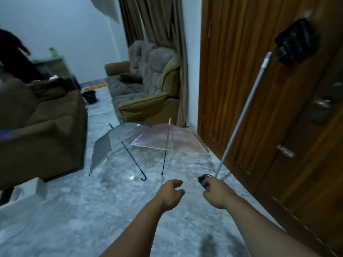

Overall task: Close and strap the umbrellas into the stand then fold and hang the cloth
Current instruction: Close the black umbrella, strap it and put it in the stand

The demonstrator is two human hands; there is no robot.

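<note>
A person looks down a narrow room at two bare forearms stretched over a pale marbled floor (78,204); the right hand (216,191) is curled tight around a dark purple handle (205,178), from which a slim pale shaft (243,115) slants up and right toward a dark bundle (295,41) against the wooden door (241,75) (whether this is a closed umbrella is not clear); the left hand (171,191) hangs just beside it, fingers loosely bent and holding nothing; two open umbrellas lie ahead on the floor, a clear umbrella (115,141) with a black hooked handle on the left and a pink-tinted umbrella (167,138) on the right, canopies overlapping, well short of any stand, which is out of sight; brown sofas (46,127) flank the room; the likely risk is that the long shaft, swung in so tight a space, strikes the door or snags the bundle, or that a step forward lands on the thin ribs of an umbrella near the person's feet.
</note>
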